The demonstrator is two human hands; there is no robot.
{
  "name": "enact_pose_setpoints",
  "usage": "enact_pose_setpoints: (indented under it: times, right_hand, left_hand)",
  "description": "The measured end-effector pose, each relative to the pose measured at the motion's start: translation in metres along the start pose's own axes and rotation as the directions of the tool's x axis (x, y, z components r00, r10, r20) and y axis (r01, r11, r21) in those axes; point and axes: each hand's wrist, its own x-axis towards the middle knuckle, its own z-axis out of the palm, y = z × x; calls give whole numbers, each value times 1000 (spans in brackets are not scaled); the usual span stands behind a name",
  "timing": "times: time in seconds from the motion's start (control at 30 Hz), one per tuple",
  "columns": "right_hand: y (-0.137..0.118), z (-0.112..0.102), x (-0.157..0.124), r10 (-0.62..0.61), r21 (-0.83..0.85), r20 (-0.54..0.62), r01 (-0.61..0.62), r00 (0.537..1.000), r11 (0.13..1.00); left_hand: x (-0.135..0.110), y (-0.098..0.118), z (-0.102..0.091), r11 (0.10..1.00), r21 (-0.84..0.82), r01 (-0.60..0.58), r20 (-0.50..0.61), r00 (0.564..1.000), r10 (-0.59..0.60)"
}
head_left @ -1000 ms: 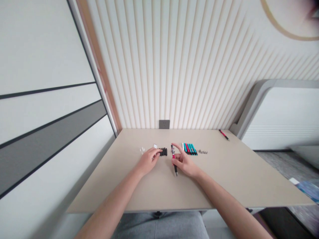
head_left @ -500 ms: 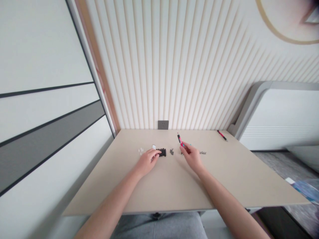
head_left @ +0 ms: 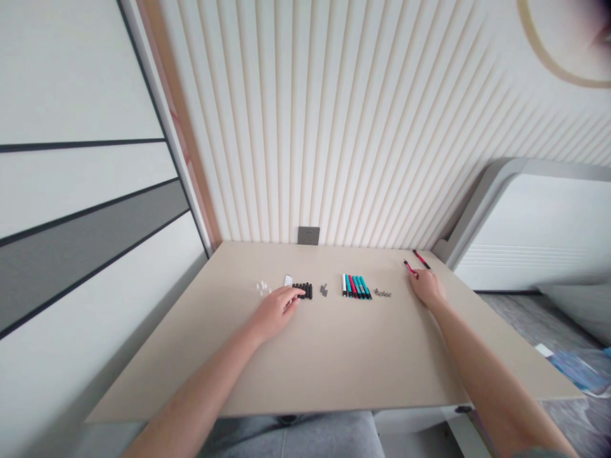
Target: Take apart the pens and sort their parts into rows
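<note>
My right hand (head_left: 428, 287) is at the far right of the table, closed on a red and black pen (head_left: 408, 267) whose tip points away from me. Just beyond it lies another red and black pen (head_left: 421, 259). My left hand (head_left: 274, 313) rests on the table with its fingers loosely stretched, the fingertips over a row of short black pen parts (head_left: 308, 291). The fingers cover part of that row. Small white pieces (head_left: 262, 288) and a pale rectangular piece (head_left: 287, 280) lie beyond the left hand.
Small dark grey pieces (head_left: 323, 291) lie right of the black parts. Farther right are several white, teal and red pen barrels (head_left: 354, 286) in a row, then small metal-looking pieces (head_left: 382, 293). Behind the table (head_left: 334, 356) is a ribbed wall with a socket (head_left: 309, 236).
My right hand has moved right with the pen, from above the barrels to beside the other pen, uncovering the barrel row. My left hand stays at the black parts. The view has shifted slightly.
</note>
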Motion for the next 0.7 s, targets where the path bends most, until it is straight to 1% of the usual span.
enact_pose_setpoints:
  times: [0.1, 0.23, 0.33, 0.4, 0.5, 0.57, 0.7]
  right_hand:
    - [4, 3, 16, 49, -30, 7, -49, 999, 998]
    - [4, 5, 36, 85, -42, -1, -85, 996, 995]
    - [4, 8, 43, 113, -23, -28, -114, 993, 993]
    - [6, 10, 41, 128, -1, -70, -129, 989, 992]
    - [11, 11, 31, 138, 22, -113, -137, 984, 990]
    - [17, 8, 23, 138, 24, -103, -136, 985, 990]
    - [26, 1, 11, 144, 38, -44, -142, 989, 989]
  left_hand:
    - [0, 2, -1, 1000, 3, 5, 24, 1000, -6]
    - [0, 5, -2, 1000, 6, -4, 43, 999, 4]
    - [1, 8, -4, 999, 24, -25, 59, 998, 24]
    - [1, 10, -5, 998, 45, -42, 67, 997, 39]
    - [2, 12, -7, 995, 72, -73, 66, 996, 68]
    - [2, 14, -8, 991, 91, -97, 71, 993, 91]
    - [3, 16, -10, 984, 113, -135, 92, 988, 125]
